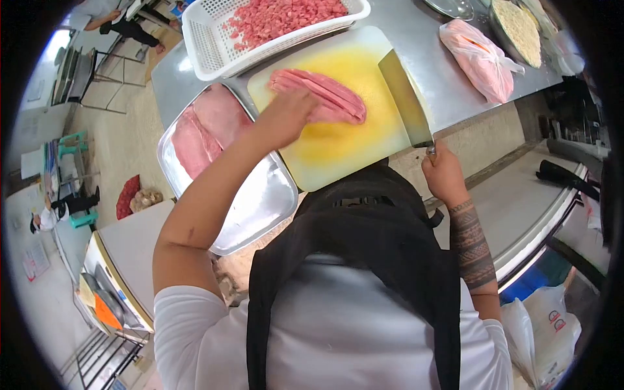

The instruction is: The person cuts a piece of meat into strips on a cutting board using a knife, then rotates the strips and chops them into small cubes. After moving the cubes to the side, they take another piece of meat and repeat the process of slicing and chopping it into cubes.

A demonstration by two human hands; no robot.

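My left hand is on the near left side of a bundle of raw meat strips, its fingers curled against them. The strips lie side by side on a yellow-stained white cutting board. In my right hand, closed around the handle, is a cleaver. Its broad blade lies along the board's right edge, apart from the meat. Left of the board, a metal tray holds large raw meat slabs. My left fingertips are partly hidden.
A white perforated basket of diced meat stands behind the board on the metal table. To the right are a plastic bag of meat and a bowl of pale crumbs. Other people are farther off at left.
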